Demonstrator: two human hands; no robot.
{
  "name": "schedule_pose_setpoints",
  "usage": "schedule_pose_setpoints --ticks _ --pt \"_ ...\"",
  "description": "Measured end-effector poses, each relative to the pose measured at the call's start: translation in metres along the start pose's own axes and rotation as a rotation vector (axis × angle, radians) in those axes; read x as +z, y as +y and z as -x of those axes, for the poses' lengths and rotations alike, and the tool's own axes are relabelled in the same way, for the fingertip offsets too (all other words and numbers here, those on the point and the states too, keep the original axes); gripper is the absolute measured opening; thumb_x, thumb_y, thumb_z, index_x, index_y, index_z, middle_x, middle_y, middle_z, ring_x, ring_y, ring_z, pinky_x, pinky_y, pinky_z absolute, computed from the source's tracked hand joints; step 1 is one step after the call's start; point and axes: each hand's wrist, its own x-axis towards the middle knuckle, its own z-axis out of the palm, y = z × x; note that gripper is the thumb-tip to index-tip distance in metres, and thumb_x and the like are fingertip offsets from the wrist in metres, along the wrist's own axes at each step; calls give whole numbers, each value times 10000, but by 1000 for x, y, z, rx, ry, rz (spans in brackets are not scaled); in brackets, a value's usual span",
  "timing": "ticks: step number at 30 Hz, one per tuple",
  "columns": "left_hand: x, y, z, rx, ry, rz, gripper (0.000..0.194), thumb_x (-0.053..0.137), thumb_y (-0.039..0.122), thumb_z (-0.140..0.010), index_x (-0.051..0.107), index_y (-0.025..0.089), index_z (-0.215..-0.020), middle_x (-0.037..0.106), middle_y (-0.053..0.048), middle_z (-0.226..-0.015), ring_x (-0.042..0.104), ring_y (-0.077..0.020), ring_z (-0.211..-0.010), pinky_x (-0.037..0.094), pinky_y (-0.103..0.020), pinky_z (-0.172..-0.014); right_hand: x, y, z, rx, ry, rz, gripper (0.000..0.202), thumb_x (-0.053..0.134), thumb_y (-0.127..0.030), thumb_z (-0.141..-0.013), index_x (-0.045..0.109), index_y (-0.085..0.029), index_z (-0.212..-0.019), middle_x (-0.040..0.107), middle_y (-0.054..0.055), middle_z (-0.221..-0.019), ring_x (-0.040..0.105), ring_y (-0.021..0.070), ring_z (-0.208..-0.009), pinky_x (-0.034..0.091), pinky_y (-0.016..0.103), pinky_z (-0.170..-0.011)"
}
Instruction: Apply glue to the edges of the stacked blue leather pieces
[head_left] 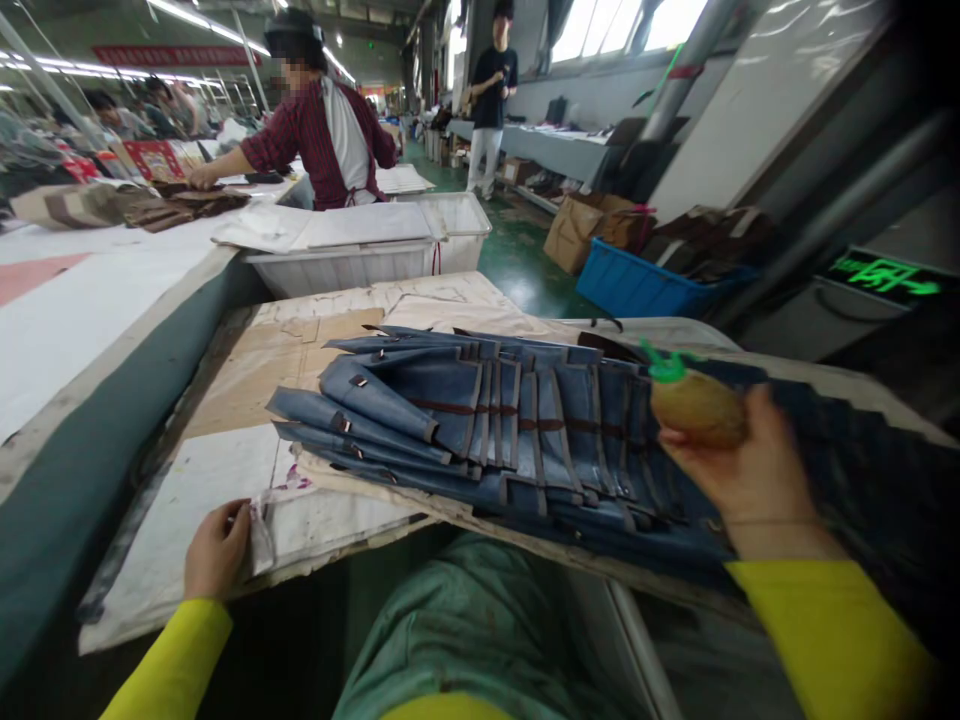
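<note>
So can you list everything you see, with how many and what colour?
Squeeze bottle: one, yellowish with green top, over the panels
Panels: many, blue with dark edging, centre to right
Crumpled piece: one, whitish, lower left
Worktop: one, tan and white, under the panels
Table: one, white top, left
Bins: apparently two, white, beyond the worktop
Crate: one, blue, right
Running-man sign: one, green, far right
Banner: one, red, upper left
Co-workers: two clear, maroon-checked shirt and black T-shirt, behind; others blurred
Left fingers: one set, skin-coloured, at the crumpled piece
Right fingers: one set, skin-coloured, around the bottle
Sleeves: two, yellow, bottom
</note>
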Motion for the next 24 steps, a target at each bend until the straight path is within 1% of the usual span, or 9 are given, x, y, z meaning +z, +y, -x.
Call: schedule_pose_setpoints --ticks 2,3,5,8,10,13,15,18,24 --pt "4 -5 -2 11 49 -57 440 375 496 -825 614 176 -1011 617 -102 -999 574 -258 -918 448 -344 -795 19 11 -17 148 38 -126 339 578 -509 -753 601 -226 -938 584 88 -1146 602 211 -911 459 273 -515" --pt "5 -8 -2 24 76 -83 431 371 494 -829 617 183 -997 611 -102 -1014 566 -265 -943 445 -351 -806 29 15 -24 186 24 -167 310 651 -449 -702 595 -231 -915 592 58 -1094 591 190 -886 457 252 -514" --pt "8 -12 -3 46 112 -122 409 368 486 -835 622 200 -980 602 -96 -1044 549 -276 -991 437 -363 -830 46 20 -36 114 -45 -111 366 721 -395 -623 582 -246 -928 591 15 -1002 575 169 -833 448 224 -490" --pt "11 -13 -2 40 121 -144 381 382 475 -838 619 228 -1006 593 -82 -1063 538 -280 -1019 430 -375 -850 69 24 -49 -58 -186 45 511 769 -399 -563 554 -270 -1008 574 -17 -939 562 156 -776 453 226 -513" --pt "13 -13 -1 26 121 -151 370 393 469 -839 614 238 -1024 586 -79 -1069 536 -282 -1017 429 -381 -849 82 29 -58 -192 -250 180 532 775 -401 -569 548 -261 -1029 567 -22 -924 555 150 -789 473 251 -621" --pt "14 -11 0 14 124 -150 366 398 462 -842 609 231 -1031 580 -82 -1069 531 -281 -1009 431 -386 -840 98 41 -72 -363 -302 408 528 753 -426 -608 540 -233 -1050 561 -2 -959 543 168 -871 450 301 -806" --pt "15 -10 1 -1 122 -158 379 381 472 -852 605 228 -1035 574 -82 -1070 526 -279 -1009 428 -389 -845 107 51 -82 -389 -339 533 574 733 -471 -615 517 -220 -1083 556 25 -993 541 198 -908 439 352 -851" --pt "15 -8 1 -19 119 -179 411 337 491 -867 595 224 -1043 561 -81 -1072 515 -277 -1017 420 -396 -866 117 62 -93 -401 -382 653 662 717 -525 -600 483 -204 -1131 553 64 -1043 538 241 -956 437 415 -872" --pt "16 -8 1 -40 102 -187 412 329 503 -864 585 235 -1044 546 -79 -1079 507 -282 -1022 424 -399 -860 130 66 -102 -530 -429 755 670 691 -563 -615 480 -192 -1131 546 105 -1106 533 272 -1015 419 444 -907"
